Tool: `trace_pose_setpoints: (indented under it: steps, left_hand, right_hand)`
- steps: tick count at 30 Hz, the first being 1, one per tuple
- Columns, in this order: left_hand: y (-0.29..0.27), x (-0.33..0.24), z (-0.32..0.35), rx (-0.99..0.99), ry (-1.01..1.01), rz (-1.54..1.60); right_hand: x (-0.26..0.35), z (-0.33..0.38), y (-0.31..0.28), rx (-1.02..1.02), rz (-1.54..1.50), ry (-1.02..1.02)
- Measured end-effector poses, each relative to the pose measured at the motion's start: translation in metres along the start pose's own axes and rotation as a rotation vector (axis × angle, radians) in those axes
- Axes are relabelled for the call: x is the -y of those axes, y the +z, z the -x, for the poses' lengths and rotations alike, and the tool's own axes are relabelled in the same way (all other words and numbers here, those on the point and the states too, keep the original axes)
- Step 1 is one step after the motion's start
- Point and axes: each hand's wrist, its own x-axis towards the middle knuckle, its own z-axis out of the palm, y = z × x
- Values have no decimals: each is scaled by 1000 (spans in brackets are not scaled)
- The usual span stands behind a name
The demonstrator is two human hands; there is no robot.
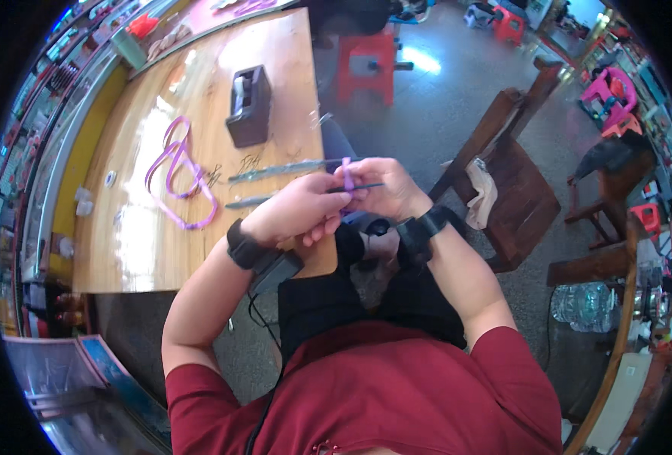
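My two hands meet over the table's right edge, around a narrow purple strip [348, 176] and a thin dark stick [369, 186]. My left hand [294, 206] is closed, its thumb and forefinger pinching near where the strip crosses the stick. On the other side, my right hand [390, 184] has its fingertips closed at the purple strip; the fingers partly hide what they grip. Two slim greyish-green lengths lie by my left hand: the upper one [279, 170] runs toward my fingers, the lower one [246, 202] goes under that hand. A long purple ribbon [173, 215] lies looped on the table.
A dark tape dispenser [249, 108] stands on the wooden table [207, 265]. A small tape roll [110, 179] lies at the left. A red plastic stool [366, 68] stands beyond the table, and a wooden chair [514, 201] with a pale cloth is at my right.
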Motion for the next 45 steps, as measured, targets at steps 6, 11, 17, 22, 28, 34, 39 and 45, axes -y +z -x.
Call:
trace_pose_setpoints:
  steps: [6,11,17,22,28,34,39,45]
  left_hand:
    - [-5,11,15,-56,-43,88]
    - [3,4,14,-49,-24,84]
    - [-1,11,11,-48,-14,96]
    - [-8,15,5,-7,7,95]
    - [-5,5,8,-15,22,85]
    - [-9,15,4,-15,2,80]
    - [-6,12,4,3,50,79]
    - [-2,10,15,-51,-15,112]
  right_hand:
    - [-28,-19,-10,199,-11,-68]
    - [-55,-25,-15,205,-137,-156]
    - [-67,-36,-18,288,-327,-195]
    - [-65,-38,-18,155,-299,-169]
    - [-45,-7,-25,136,-10,-222]
    - [-22,3,-2,-38,-3,-184]
    - [-23,-2,-2,17,64,-172]
    - [-34,-10,-1,139,-67,-84]
